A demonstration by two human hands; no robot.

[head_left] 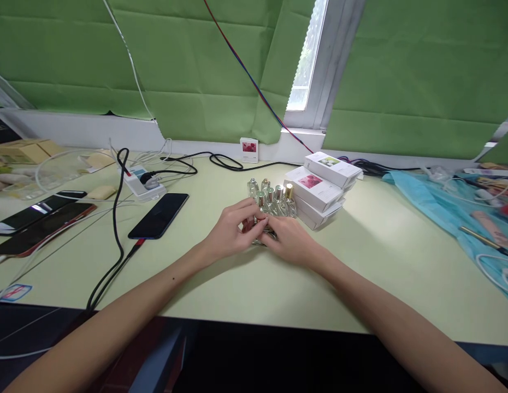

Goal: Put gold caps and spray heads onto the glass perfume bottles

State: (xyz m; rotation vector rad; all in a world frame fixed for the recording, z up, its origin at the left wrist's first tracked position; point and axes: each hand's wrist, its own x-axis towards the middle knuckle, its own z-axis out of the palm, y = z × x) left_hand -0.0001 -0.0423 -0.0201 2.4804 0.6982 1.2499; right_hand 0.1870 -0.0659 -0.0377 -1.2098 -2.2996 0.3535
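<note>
Daylight glares white through my window gap (305, 65); soft shadows below, edges stretched, right side smeared.

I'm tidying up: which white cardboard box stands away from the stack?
The upright white box at the back; the other boxes lie stacked beside clear glass bottles.

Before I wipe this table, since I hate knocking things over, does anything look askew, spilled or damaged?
The white boxes beside the glass bottles are stacked askew, their edges not lined up. At the right, the blue sheet is rumpled under jumbled items. No spill or damage shows.
</note>
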